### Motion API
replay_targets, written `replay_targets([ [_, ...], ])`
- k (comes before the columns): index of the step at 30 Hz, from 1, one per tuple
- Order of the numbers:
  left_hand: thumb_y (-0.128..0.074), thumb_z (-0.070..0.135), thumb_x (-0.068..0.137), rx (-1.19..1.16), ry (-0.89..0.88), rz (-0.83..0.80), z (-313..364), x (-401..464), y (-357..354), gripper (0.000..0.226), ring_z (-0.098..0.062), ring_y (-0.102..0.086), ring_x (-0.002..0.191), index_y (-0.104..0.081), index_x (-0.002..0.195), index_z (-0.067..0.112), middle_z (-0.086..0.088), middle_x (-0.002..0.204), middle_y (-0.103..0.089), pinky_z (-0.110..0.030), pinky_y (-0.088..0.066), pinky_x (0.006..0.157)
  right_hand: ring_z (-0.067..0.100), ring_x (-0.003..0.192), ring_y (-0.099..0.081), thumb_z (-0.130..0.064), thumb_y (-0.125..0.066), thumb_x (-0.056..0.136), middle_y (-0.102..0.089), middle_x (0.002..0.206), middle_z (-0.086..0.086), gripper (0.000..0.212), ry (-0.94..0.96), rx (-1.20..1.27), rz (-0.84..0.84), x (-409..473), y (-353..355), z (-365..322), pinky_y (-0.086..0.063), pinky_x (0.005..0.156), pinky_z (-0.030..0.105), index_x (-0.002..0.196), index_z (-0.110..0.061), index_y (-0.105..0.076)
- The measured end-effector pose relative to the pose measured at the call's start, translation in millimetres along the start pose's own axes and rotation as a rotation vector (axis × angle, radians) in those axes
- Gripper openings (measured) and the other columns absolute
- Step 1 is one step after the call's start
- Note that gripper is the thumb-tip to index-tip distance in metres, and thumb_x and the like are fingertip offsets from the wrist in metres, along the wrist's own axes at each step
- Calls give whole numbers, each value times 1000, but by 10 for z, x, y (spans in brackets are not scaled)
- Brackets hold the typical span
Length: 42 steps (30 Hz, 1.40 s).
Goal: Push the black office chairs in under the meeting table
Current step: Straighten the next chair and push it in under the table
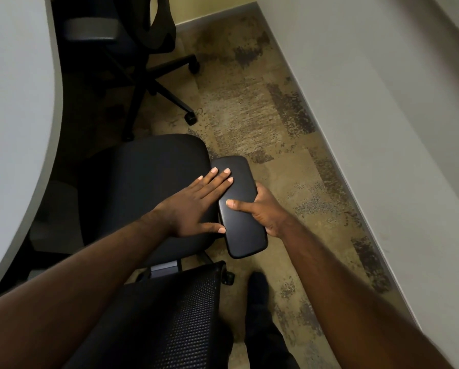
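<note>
A black office chair [148,171] stands right below me, its seat partly under the curved edge of the grey meeting table [15,107]. Its mesh backrest [175,315] fills the bottom middle. My right hand [263,211] grips the chair's right armrest pad [239,206], thumb on top and fingers wrapped around the outer edge. My left hand [196,203] lies flat with fingers spread, over the seat's right side and touching the armrest's inner edge. A second black office chair [132,41] stands farther along the table, its seat tucked under the tabletop.
A pale wall with a grey baseboard [329,134] runs along the right, leaving a narrow strip of mottled carpet [249,107]. My dark shoe [257,288] is on the carpet beside the chair's base. Castors [191,119] of the far chair jut into the aisle.
</note>
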<state>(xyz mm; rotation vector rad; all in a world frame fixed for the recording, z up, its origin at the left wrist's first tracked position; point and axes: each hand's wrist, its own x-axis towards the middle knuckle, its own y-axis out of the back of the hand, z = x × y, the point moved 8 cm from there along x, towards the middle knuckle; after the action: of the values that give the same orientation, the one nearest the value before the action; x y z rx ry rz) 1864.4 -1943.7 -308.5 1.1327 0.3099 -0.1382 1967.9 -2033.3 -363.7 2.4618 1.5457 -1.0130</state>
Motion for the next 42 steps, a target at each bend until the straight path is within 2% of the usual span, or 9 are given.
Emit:
replay_targets([
  [11,-46,74,84,-32,-23,-38,-108,72,-321,104,-14,26,144,15,152,24,6,159,25,-38,5,118,19,100,-69,-9,-86,70,-73,109,1,58,-11,26,35,135,90,341,-58,78,35,119,-24,-59],
  [17,-47,71,85,8,-14,-224,-197,129,-690,104,-11,32,140,19,150,24,5,157,29,-38,6,119,18,103,-67,-12,-86,69,-70,114,1,64,-81,19,75,212,162,741,-57,84,37,124,-24,-57],
  [23,-46,71,85,39,-49,-239,-196,113,-781,102,-10,32,140,20,150,27,6,157,29,-37,10,117,19,106,-66,-13,-87,68,-69,118,1,70,-58,29,92,185,175,882,-57,85,37,129,-24,-54],
  [26,-45,71,86,144,-33,-285,-181,79,-698,104,-12,31,141,26,147,27,5,155,33,-38,13,118,10,106,-64,-20,-87,70,-63,125,1,74,-38,-107,149,98,180,788,-56,86,30,133,-22,-49],
  [30,-52,59,89,180,20,-57,-199,-60,33,104,-14,24,144,28,146,27,3,155,32,-40,9,119,13,129,-47,-30,-85,73,-43,148,3,93,21,-349,216,-152,177,510,-46,103,36,148,-16,-32],
  [32,-52,58,89,208,40,13,-211,-260,445,102,-12,22,145,26,147,27,6,156,30,-42,7,119,10,133,-37,-34,-84,74,-36,153,2,97,73,-430,231,-344,91,277,-40,107,32,150,-16,-26],
  [35,-47,60,89,257,69,24,-134,-685,872,98,-9,21,145,25,148,28,7,157,27,-42,7,119,5,140,-23,-47,-78,75,-27,158,-2,96,219,-581,216,-701,-221,-183,-28,112,28,151,-20,-26],
  [39,-34,70,87,223,145,68,105,-1377,1244,93,-8,19,145,23,149,30,9,158,25,-41,7,119,9,148,-5,-80,-53,72,-14,162,-7,103,482,-909,161,-1240,-821,-875,-15,118,37,153,-27,-18],
  [42,-30,75,87,161,181,111,343,-1863,1410,91,-5,14,146,19,150,32,11,159,22,-39,5,119,11,148,-1,-81,-44,77,-13,162,-2,100,648,-1068,173,-1608,-1163,-1322,-10,120,42,153,-22,-16],
])
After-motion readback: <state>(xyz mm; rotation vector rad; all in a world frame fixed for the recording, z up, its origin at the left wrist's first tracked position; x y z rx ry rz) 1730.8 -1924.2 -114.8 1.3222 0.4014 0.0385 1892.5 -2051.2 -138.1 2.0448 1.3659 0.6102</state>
